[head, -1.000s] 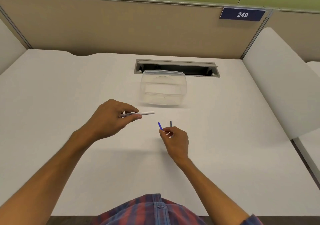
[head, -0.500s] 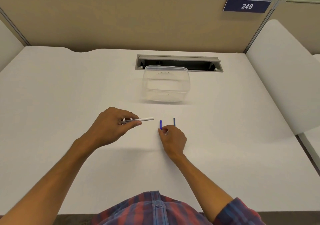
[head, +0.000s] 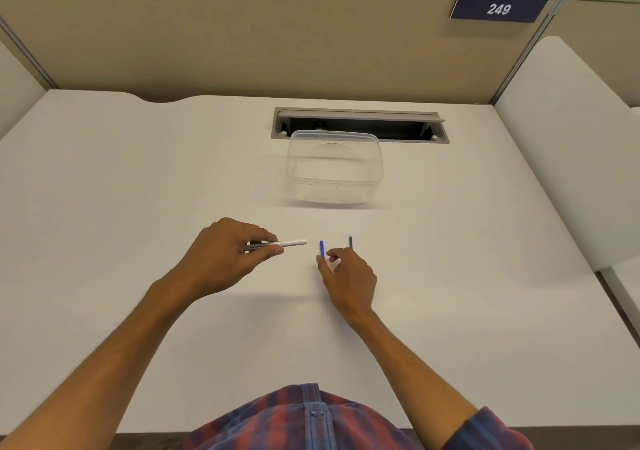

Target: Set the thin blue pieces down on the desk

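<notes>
Slim white plastic pen (head: 277, 244) lies level in your left hand (head: 225, 255), pinched between thumb and fingers. Your right hand (head: 349, 276) pinches a short bright-blue stick (head: 322, 249) on the white table (head: 104, 207); a dark-blue stick (head: 350, 242) lies just beyond that grip and could be knocked aside.

I see both bare forearms reaching forward over the desk, palms down. My left hand (head: 225, 259) is curled, thumb and forefinger pinching a thin white pen (head: 277, 244) held level. My right hand (head: 349, 278) sits lower, fingers bent, thumb and fingertips pinching a short blue stick (head: 322, 249)
</notes>
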`<state>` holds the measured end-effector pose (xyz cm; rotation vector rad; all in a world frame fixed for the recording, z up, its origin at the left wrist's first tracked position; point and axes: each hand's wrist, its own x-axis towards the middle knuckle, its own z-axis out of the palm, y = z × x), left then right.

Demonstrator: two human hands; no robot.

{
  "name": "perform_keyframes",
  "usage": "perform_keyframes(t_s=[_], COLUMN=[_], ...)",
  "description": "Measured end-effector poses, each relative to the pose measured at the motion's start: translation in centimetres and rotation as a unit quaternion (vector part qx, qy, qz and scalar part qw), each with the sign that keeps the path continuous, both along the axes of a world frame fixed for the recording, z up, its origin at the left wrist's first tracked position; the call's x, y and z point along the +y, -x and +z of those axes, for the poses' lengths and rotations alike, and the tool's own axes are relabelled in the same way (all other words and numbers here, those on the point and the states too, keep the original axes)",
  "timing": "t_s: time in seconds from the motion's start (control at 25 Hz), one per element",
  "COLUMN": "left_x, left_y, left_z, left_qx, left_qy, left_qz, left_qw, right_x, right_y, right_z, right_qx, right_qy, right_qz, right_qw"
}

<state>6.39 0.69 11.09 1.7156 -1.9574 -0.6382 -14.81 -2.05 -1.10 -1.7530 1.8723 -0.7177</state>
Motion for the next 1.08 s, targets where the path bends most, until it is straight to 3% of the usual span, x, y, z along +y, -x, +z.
perform_keyframes(t_s=[0.2,0.32,0.44,0.76,0.96,1.08], left_x=[0.1,0.1,0.2,0.4,0.7,0.6], left_y=[0.2,0.9,1.5,-0.3,-0.1,-0.4], left_z=[-0.6,-0.7,-0.7,-0.6,-0.8,-0.8], left_qx=[-0.043,-0.051,-0.057,-0.052,-0.069,-0.072], left_qy=[0.001,-0.003,0.001,-0.027,-0.025,-0.020], left_qz=[-0.006,-0.023,-0.038,0.009,-0.013,-0.008], left_qw=[0.999,0.998,0.998,0.998,0.997,0.997], right_x=[1.4,1.8,1.1,-0.8,-0.7,-0.8], right_y=[0.5,0.9,1.3,2.8,1.2,0.5], right_z=[3.6,5.4,5.9,5.8,5.9,6.2], right_qx=[-0.074,0.010,0.069,0.097,0.131,0.134], right_qy=[0.203,0.296,0.361,0.365,0.356,0.328], right_qz=[0.109,0.211,0.246,0.258,0.312,0.320], right_qw=[0.970,0.931,0.897,0.889,0.871,0.879])
